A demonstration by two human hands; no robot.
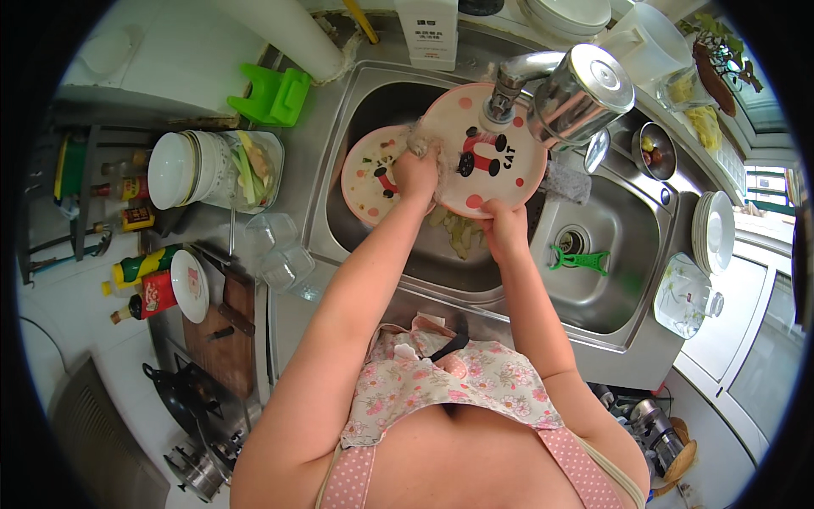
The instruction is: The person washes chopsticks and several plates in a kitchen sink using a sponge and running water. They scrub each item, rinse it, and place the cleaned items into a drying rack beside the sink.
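Observation:
Under the faucet (499, 105), a white plate with pink dots and a black-and-red cat design (502, 153) is tilted over the left sink basin (413, 261). My right hand (507, 230) grips its lower rim. Against the plate's left edge, my left hand (416, 172) holds a wet, wispy scrubber (421, 141), whose exact kind is unclear. A second, similar plate with food bits on it (362, 172) lies lower in the basin, partly hidden by my left hand and arm. Greenish peelings (461, 235) rest on the basin floor below the plates.
In the right basin lies a green plastic peeler (580, 259) near the drain. A grey cloth (568, 181) hangs at the divider. Two clear glasses (286, 264) stand left of the sink. Stacked plates (713, 232) sit at the right edge. A cleaver (235, 318) lies on the cutting board (222, 356).

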